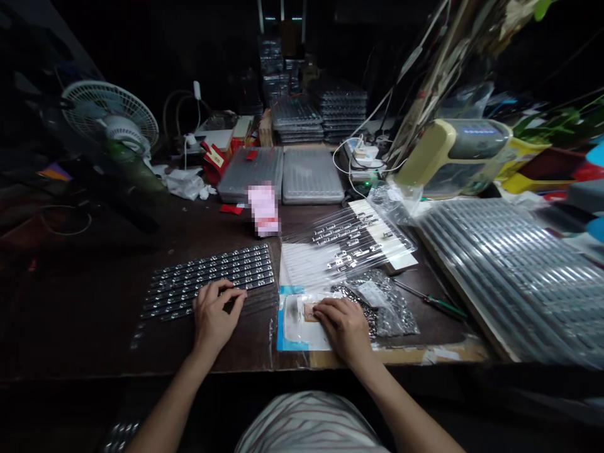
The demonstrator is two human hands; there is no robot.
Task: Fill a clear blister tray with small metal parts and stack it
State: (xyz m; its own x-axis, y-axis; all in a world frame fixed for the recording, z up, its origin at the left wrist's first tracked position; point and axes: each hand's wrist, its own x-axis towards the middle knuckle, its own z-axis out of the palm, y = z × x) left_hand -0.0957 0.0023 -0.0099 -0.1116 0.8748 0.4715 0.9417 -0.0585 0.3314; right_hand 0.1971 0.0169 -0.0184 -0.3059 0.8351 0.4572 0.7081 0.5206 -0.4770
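While both forearms reach in over the near edge of the dark workbench (pixel 94 314), the left hand (pixel 214 314) lies on a block of black LED strips (pixel 210 283) set side by side in rows. Its fingers curve down on the near part of the block, but I cannot tell if they really grip a strip. The right hand (pixel 342 327) lies palm down, with fingers not closed, over a small tan piece (pixel 310 312) on a white sheet with blue border (pixel 295 321). Just right of this hand is a plastic bag of dark parts (pixel 384 308), and further right lies a screwdriver with green handle (pixel 446 307). Both wrists are close to the near edge, so there is little room behind them. The strips stand well apart from the fan (pixel 111 119) at far left, while a big tray of plastic-wrapped strips (pixel 509 277) closes the right side. Clear plastic trays (pixel 250 175) lie at the far side.
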